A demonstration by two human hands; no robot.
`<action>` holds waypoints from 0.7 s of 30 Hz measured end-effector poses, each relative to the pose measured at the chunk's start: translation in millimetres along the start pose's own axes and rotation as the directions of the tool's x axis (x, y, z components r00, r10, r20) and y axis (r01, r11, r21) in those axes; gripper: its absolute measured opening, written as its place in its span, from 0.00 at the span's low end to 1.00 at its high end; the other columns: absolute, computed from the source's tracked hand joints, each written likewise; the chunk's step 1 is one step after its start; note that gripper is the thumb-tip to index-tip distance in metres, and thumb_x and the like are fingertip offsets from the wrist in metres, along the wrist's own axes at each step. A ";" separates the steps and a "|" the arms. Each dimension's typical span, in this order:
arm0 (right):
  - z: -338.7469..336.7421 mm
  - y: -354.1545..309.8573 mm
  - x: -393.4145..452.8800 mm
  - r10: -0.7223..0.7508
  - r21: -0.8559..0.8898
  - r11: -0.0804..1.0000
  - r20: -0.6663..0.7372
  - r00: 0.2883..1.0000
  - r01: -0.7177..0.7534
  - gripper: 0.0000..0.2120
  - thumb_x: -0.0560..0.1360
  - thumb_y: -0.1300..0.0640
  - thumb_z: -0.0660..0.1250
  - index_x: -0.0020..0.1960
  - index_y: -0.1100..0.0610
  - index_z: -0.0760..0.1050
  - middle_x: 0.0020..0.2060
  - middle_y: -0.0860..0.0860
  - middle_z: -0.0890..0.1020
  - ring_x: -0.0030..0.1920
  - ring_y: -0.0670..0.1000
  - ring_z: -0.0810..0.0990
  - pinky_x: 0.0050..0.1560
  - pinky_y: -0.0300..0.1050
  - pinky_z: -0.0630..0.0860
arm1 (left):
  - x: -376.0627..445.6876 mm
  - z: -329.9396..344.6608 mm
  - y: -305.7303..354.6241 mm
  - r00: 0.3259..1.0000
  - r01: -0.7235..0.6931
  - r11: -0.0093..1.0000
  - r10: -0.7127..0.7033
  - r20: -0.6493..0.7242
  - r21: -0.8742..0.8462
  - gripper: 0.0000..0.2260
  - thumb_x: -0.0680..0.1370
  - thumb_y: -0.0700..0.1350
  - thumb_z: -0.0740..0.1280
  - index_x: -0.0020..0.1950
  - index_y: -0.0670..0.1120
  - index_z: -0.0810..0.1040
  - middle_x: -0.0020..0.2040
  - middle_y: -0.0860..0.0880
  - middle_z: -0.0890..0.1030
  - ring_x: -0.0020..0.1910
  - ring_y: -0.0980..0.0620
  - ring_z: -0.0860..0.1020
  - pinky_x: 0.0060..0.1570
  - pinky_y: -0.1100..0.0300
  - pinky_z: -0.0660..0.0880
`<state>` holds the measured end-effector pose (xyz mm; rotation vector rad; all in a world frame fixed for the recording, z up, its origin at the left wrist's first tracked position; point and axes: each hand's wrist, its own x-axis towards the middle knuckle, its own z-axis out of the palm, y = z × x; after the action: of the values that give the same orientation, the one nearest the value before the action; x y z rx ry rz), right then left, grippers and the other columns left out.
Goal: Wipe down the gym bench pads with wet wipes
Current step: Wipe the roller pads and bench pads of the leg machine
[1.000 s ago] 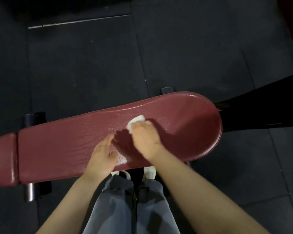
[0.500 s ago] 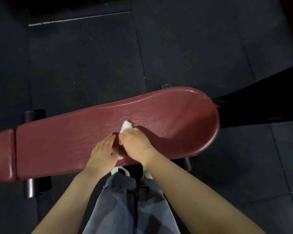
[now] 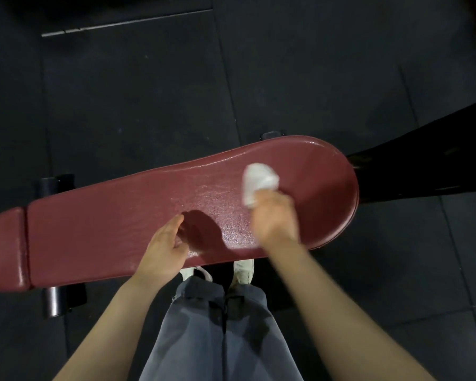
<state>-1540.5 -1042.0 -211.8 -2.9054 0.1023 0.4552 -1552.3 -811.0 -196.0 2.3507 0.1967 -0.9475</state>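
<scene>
Item: bench [image 3: 99, 229] wipe-down — my right hand [image 3: 275, 218] grips the wet wipe [image 3: 256, 182]; left hand [image 3: 162, 248] open, resting. I'd keep strokes overlapping toward the rounded end.

Left hand [image 3: 164, 247] flat and relaxed, right hand [image 3: 275, 220] blurred, fingers curled in a grip.

Bench pad [image 3: 107, 224] stretched left to right over floor mats [image 3: 149, 105]. Right hand [image 3: 275, 221] on its wide right end, wipe [image 3: 259, 182] just beyond the fingers. Left hand [image 3: 162, 248] at near edge, mid-pad. Second pad [image 3: 0, 248] butting up on far left. Shoes [image 3: 242, 270] tucked under near edge.
</scene>
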 end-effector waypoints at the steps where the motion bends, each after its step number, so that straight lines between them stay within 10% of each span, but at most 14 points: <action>1: 8.9 -32.1 -2.6 -0.192 0.042 0.981 0.131 0.973 0.188 0.11 0.72 0.64 0.62 0.52 0.57 0.79 0.44 0.57 0.83 0.44 0.60 0.82 0.46 0.51 0.78 | -0.1 -0.5 1.8 1.000 0.005 1.000 -0.005 -0.012 -0.008 0.30 0.78 0.36 0.60 0.79 0.47 0.58 0.79 0.50 0.61 0.78 0.52 0.57 0.74 0.58 0.52; 3: 15.9 -69.5 -11.2 -0.510 0.089 0.856 0.306 0.804 0.509 0.13 0.76 0.65 0.60 0.57 0.57 0.78 0.50 0.56 0.82 0.50 0.57 0.80 0.54 0.52 0.75 | -1.9 -3.3 3.6 0.999 0.009 1.000 -0.010 -0.037 -0.019 0.29 0.78 0.37 0.61 0.79 0.46 0.59 0.78 0.49 0.61 0.77 0.51 0.57 0.75 0.56 0.53; 5: 7.6 -54.2 -7.7 -0.537 0.114 0.842 0.263 0.802 0.527 0.15 0.77 0.62 0.57 0.59 0.51 0.77 0.52 0.51 0.82 0.49 0.53 0.80 0.56 0.47 0.73 | -4.2 -7.8 2.6 0.998 0.004 1.000 -0.005 -0.060 -0.017 0.29 0.78 0.37 0.61 0.79 0.47 0.59 0.78 0.50 0.61 0.77 0.52 0.57 0.75 0.56 0.53; 9: -19.7 64.4 -13.5 -0.035 0.001 0.999 -0.062 0.997 0.035 0.13 0.72 0.60 0.58 0.51 0.53 0.78 0.40 0.51 0.83 0.40 0.56 0.82 0.41 0.45 0.75 | -9.8 -7.3 4.6 0.999 -0.007 1.000 0.007 -0.037 -0.003 0.30 0.79 0.36 0.60 0.79 0.48 0.58 0.79 0.52 0.60 0.78 0.53 0.56 0.74 0.57 0.52; 15: -34.3 125.1 -55.2 0.455 0.224 0.887 -0.280 0.845 -0.404 0.05 0.74 0.66 0.62 0.45 0.61 0.76 0.37 0.59 0.79 0.40 0.63 0.78 0.45 0.52 0.72 | -12.5 8.5 14.2 0.999 -0.027 1.000 0.027 0.017 0.000 0.29 0.79 0.37 0.60 0.79 0.48 0.58 0.79 0.50 0.60 0.78 0.51 0.57 0.77 0.53 0.53; 19: 9.4 24.1 -32.1 0.035 0.165 0.986 -0.111 0.993 -0.016 0.09 0.70 0.67 0.62 0.45 0.59 0.78 0.38 0.59 0.81 0.37 0.60 0.80 0.38 0.50 0.76 | -14.1 13.7 10.6 0.999 -0.031 0.999 0.031 0.016 0.045 0.26 0.80 0.40 0.61 0.78 0.46 0.61 0.78 0.49 0.63 0.77 0.51 0.59 0.76 0.53 0.55; 21: 38.1 -38.0 -40.4 -0.267 0.111 0.962 0.169 0.949 0.251 0.16 0.73 0.67 0.60 0.59 0.61 0.76 0.52 0.59 0.81 0.49 0.60 0.80 0.50 0.52 0.76 | -15.2 14.4 8.6 0.999 -0.042 0.999 0.042 0.002 0.014 0.23 0.78 0.37 0.62 0.73 0.48 0.70 0.70 0.49 0.73 0.70 0.50 0.69 0.73 0.51 0.63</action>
<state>-1586.4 -995.5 -227.9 -2.7214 -0.2774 0.6473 -1569.0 -825.1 -190.1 2.3573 0.1405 -0.9335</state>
